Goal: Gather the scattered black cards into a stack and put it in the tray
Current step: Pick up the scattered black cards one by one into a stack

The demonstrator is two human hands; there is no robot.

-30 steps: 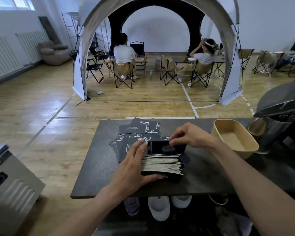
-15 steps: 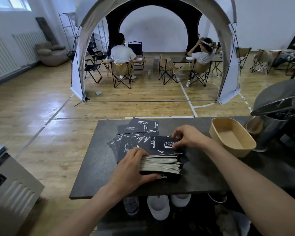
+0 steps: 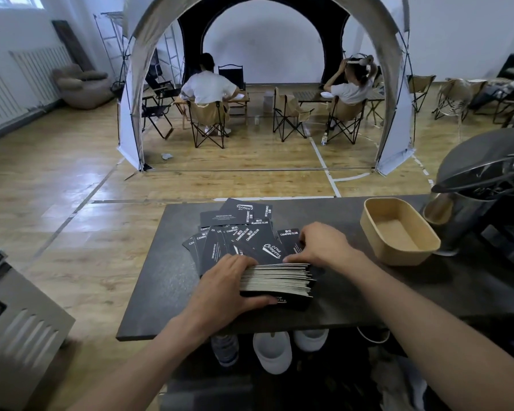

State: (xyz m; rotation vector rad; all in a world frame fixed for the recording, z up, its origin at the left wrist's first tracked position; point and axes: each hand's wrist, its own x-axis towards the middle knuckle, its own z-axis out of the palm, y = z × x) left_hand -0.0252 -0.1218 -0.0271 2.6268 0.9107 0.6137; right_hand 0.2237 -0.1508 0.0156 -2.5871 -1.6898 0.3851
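Between both hands, the card stack (image 3: 276,280) is gripped: left hand (image 3: 223,287) wrapped round its left end, right hand (image 3: 321,245) curled onto its top card (image 3: 266,250), wooden tray (image 3: 368,223) apart rightward.

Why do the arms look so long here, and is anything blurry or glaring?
Head view: wide-angle lens stretches the forearms toward the corners; window daylight leaves a pale sheen on the wooden floor; card stack, left hand and right hand look sharp.
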